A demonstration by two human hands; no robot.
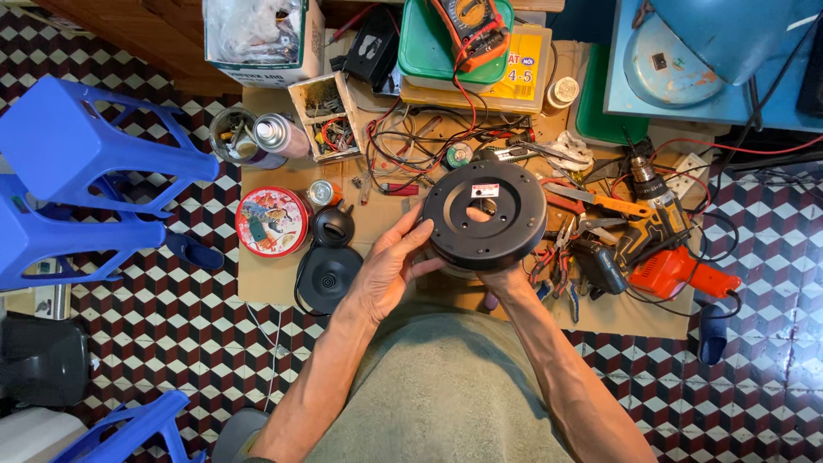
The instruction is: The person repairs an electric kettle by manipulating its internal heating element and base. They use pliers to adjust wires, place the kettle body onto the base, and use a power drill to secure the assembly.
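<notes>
Both forearms reach forward from the body over a sheet of cardboard (274, 283) on the tiled floor. The left hand (390, 266) is palm-in, fingers spread and curled against the left edge of a black round base (484, 214), thumb on its lower rim. The right hand (506, 279) sits under the base's near edge, mostly hidden, cupping it from below; only the knuckles and wrist show. The base is held between both hands above the cardboard, at the middle of the view. Its flat underside faces up toward the camera, tilted slightly away, with a central hole and a small label; being round, it has no clear long axis. A black kettle stand (328, 276) lies just left of the left hand, a red tin (272, 221) beyond it, and a drill (660, 227) to the right.
</notes>
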